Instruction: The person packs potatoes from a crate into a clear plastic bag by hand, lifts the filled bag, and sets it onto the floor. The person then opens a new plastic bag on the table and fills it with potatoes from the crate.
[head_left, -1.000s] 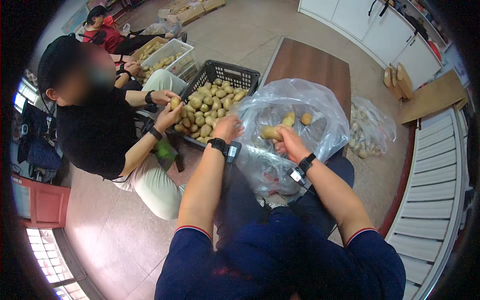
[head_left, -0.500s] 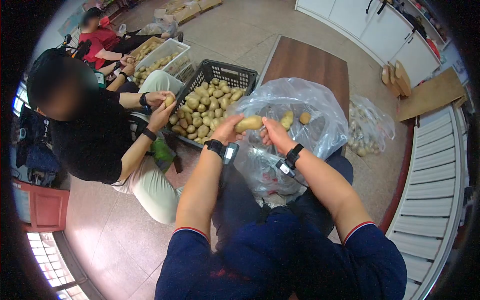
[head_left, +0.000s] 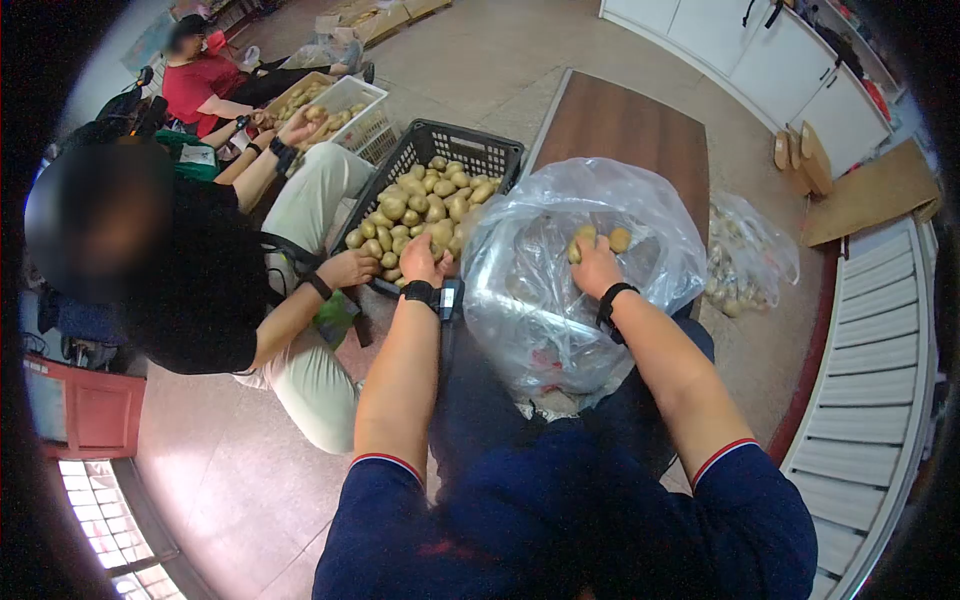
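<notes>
potatoes [head_left: 583, 231] touch the fingers of the right hand [head_left: 599, 268] inside the plastic bag [head_left: 620, 182]; those of the left hand [head_left: 425, 264] sit among more at the near edge of the crate [head_left: 468, 147]. whether either grips, i cannot tell. the bag gapes by the table [head_left: 628, 118]'s near edge, likely for easy reach.

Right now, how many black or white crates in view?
2: the black crate, at the left hand; the white crate, farther off to its left. Others could be hidden.

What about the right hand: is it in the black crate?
No, the right hand is at potatoes in the clear plastic bag.
</notes>
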